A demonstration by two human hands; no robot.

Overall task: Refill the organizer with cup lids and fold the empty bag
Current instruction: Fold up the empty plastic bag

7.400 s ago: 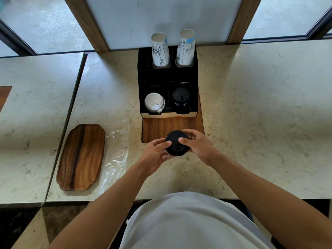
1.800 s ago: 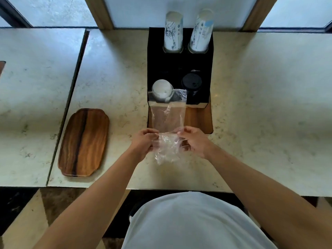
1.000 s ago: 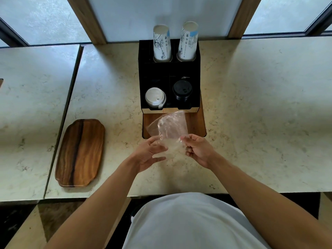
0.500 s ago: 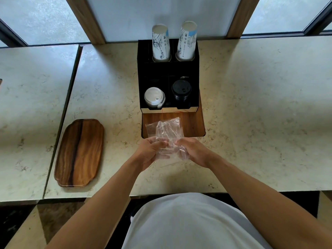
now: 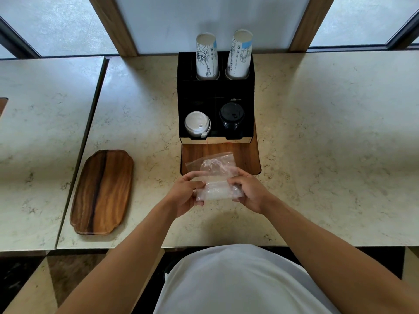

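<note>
The clear plastic bag [image 5: 215, 177] is held over the counter just in front of the black organizer [image 5: 215, 91]. Its near part is rolled into a tight band, and its far end lies loose over a wooden board [image 5: 247, 155]. My left hand [image 5: 184, 192] grips the band's left end and my right hand [image 5: 249, 191] grips its right end. In the organizer's front slots stand a stack of white lids [image 5: 196, 124] on the left and a stack of black lids [image 5: 231, 115] on the right.
Two stacks of paper cups [image 5: 207, 56] [image 5: 239, 54] rise from the organizer's back slots. A wooden tray [image 5: 102, 191] lies on the counter to the left. A seam [image 5: 86, 137] splits the marble counter. Windows run along the far edge.
Since the oldest frame the black lid left my hands and the bag came off the counter. Over the last second both hands folded the bag's near part into a tighter roll.
</note>
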